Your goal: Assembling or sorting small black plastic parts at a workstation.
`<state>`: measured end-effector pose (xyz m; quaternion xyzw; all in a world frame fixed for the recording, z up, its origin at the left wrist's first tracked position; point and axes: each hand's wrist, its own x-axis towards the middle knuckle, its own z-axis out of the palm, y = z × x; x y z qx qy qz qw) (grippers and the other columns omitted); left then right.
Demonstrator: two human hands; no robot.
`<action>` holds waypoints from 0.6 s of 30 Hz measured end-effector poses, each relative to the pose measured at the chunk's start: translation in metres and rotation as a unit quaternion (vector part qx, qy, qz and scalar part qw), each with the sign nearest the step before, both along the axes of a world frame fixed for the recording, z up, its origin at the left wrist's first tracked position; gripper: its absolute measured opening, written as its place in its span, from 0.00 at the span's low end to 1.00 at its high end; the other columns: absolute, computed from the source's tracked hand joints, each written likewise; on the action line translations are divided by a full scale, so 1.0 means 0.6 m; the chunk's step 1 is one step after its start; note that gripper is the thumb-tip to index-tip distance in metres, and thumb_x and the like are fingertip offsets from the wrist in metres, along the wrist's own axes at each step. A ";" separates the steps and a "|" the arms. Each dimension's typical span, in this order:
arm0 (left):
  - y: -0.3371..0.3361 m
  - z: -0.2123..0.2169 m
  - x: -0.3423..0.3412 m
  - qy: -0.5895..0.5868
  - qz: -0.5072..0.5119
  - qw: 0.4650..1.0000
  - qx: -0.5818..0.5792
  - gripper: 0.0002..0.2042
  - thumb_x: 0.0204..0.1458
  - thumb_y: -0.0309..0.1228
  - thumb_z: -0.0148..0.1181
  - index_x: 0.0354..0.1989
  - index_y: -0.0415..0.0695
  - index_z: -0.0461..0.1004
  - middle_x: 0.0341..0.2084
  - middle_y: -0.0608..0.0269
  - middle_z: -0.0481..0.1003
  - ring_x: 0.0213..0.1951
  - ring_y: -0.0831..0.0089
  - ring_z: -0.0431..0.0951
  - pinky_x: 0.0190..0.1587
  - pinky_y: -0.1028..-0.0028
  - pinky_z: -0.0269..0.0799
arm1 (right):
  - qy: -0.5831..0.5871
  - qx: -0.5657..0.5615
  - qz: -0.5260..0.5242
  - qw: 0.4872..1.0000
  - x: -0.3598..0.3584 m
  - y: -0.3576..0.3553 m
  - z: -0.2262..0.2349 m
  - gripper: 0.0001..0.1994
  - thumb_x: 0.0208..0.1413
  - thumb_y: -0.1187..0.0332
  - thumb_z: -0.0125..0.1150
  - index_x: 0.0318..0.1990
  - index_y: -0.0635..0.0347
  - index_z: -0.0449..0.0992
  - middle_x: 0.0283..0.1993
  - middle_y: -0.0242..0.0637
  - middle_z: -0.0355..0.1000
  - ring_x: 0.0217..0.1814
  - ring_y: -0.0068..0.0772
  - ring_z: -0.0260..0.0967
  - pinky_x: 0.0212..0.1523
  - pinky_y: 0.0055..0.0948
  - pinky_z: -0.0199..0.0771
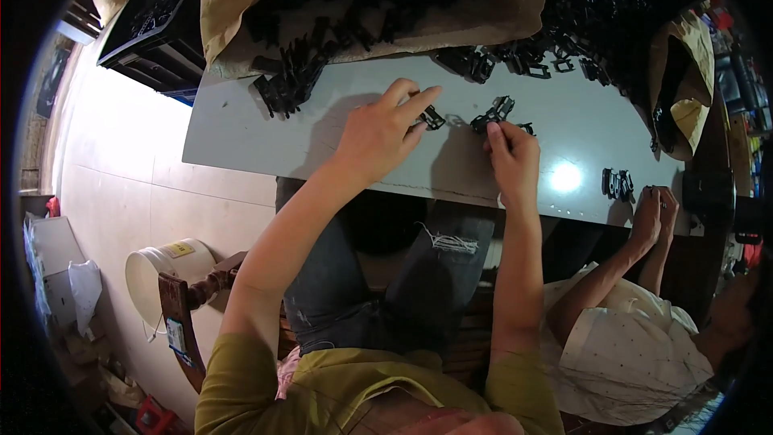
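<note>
My left hand (378,133) is over the white tabletop, its thumb and fingers curved around a small black plastic frame-like part (433,118). The fingers partly hide how they grip it. To the right, the thumb and fingers of my right hand (515,157) pinch black plastic clip-like parts (493,114). They look joined or crossed, but I cannot tell which. Another small black piece (527,128) shows just behind the right fingers. The two hands are apart, with both held parts between them.
An open brown paper bag (515,12) spills black parts (290,84) across the back of the white table (258,141). A black crate (153,40) stands at left, a white bucket (165,278) below. At right, a co-worker's hands (656,213) are near several black parts (617,184).
</note>
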<state>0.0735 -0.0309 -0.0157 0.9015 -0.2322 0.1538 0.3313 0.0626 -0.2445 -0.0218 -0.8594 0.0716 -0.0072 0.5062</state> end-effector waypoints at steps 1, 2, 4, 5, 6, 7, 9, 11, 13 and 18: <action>0.001 -0.001 0.003 0.000 0.001 1.000 -0.001 0.14 0.46 0.29 0.61 0.43 0.46 0.72 0.37 0.67 0.68 0.28 0.64 0.76 0.28 0.67 0.73 | 0.000 -0.001 0.001 1.000 -0.003 0.003 0.005 0.12 0.59 0.67 0.55 0.29 0.67 0.75 0.21 0.31 0.67 0.19 0.18 0.57 0.20 0.21 0.53; 0.001 -0.004 0.007 0.025 -0.007 0.999 0.027 0.14 0.47 0.30 0.61 0.43 0.47 0.72 0.39 0.66 0.67 0.29 0.64 0.76 0.29 0.66 0.73 | 0.024 0.081 -0.002 0.996 -0.007 0.006 0.014 0.13 0.60 0.66 0.54 0.27 0.66 0.74 0.20 0.29 0.66 0.18 0.15 0.55 0.19 0.20 0.50; 0.002 -0.004 0.006 0.049 -0.015 0.997 0.056 0.14 0.48 0.31 0.61 0.44 0.47 0.72 0.41 0.65 0.67 0.30 0.64 0.76 0.30 0.66 0.73 | 0.048 0.164 -0.003 0.985 -0.008 0.010 0.017 0.14 0.60 0.66 0.53 0.25 0.65 0.73 0.20 0.27 0.65 0.18 0.12 0.53 0.18 0.19 0.48; 0.001 -0.004 0.003 0.042 -0.001 0.998 0.047 0.15 0.48 0.32 0.62 0.44 0.47 0.72 0.41 0.65 0.67 0.31 0.63 0.76 0.32 0.65 0.73 | 0.049 0.085 0.015 0.995 -0.006 0.009 0.011 0.14 0.61 0.66 0.53 0.25 0.65 0.73 0.19 0.27 0.65 0.18 0.12 0.52 0.18 0.19 0.48; -0.002 -0.003 0.001 0.037 0.011 0.999 0.036 0.15 0.48 0.34 0.62 0.45 0.46 0.72 0.42 0.65 0.67 0.32 0.62 0.76 0.33 0.65 0.73 | 0.051 0.004 0.032 0.998 -0.006 0.006 0.005 0.14 0.61 0.66 0.53 0.26 0.65 0.72 0.19 0.27 0.65 0.17 0.12 0.52 0.18 0.19 0.49; -0.009 0.000 -0.005 0.038 0.010 0.999 0.034 0.15 0.48 0.34 0.62 0.45 0.46 0.72 0.42 0.65 0.67 0.32 0.62 0.76 0.33 0.65 0.73 | 0.052 0.003 0.030 0.998 -0.008 0.005 0.003 0.14 0.61 0.66 0.53 0.26 0.65 0.72 0.19 0.27 0.65 0.17 0.12 0.52 0.18 0.19 0.49; -0.028 0.012 -0.019 0.094 -0.002 0.995 -0.030 0.17 0.46 0.33 0.64 0.45 0.46 0.72 0.42 0.63 0.69 0.37 0.61 0.76 0.38 0.66 0.73 | 0.054 0.040 0.080 0.995 -0.015 0.008 0.000 0.13 0.61 0.67 0.52 0.27 0.66 0.73 0.19 0.27 0.65 0.17 0.12 0.52 0.17 0.19 0.48; -0.052 0.014 -0.030 0.107 -0.022 0.994 -0.030 0.17 0.46 0.33 0.64 0.46 0.46 0.72 0.41 0.62 0.70 0.38 0.60 0.76 0.38 0.65 0.73 | 0.083 0.097 0.082 0.988 -0.027 0.014 0.011 0.12 0.61 0.67 0.51 0.29 0.66 0.74 0.18 0.26 0.64 0.18 0.13 0.53 0.18 0.19 0.49; -0.056 0.016 -0.033 0.119 -0.045 0.991 -0.029 0.18 0.45 0.33 0.64 0.46 0.46 0.72 0.40 0.61 0.71 0.38 0.59 0.76 0.39 0.64 0.73 | 0.111 0.155 0.083 0.978 -0.036 0.019 0.018 0.12 0.62 0.66 0.51 0.31 0.66 0.75 0.18 0.26 0.64 0.18 0.14 0.55 0.19 0.19 0.51; -0.015 0.018 -0.045 0.137 -0.033 0.990 0.015 0.15 0.45 0.29 0.63 0.44 0.44 0.75 0.38 0.62 0.73 0.35 0.59 0.76 0.38 0.65 0.72 | -0.126 -0.093 0.068 0.985 -0.040 0.033 0.024 0.09 0.59 0.72 0.52 0.44 0.66 0.74 0.33 0.39 0.71 0.32 0.31 0.67 0.34 0.27 0.67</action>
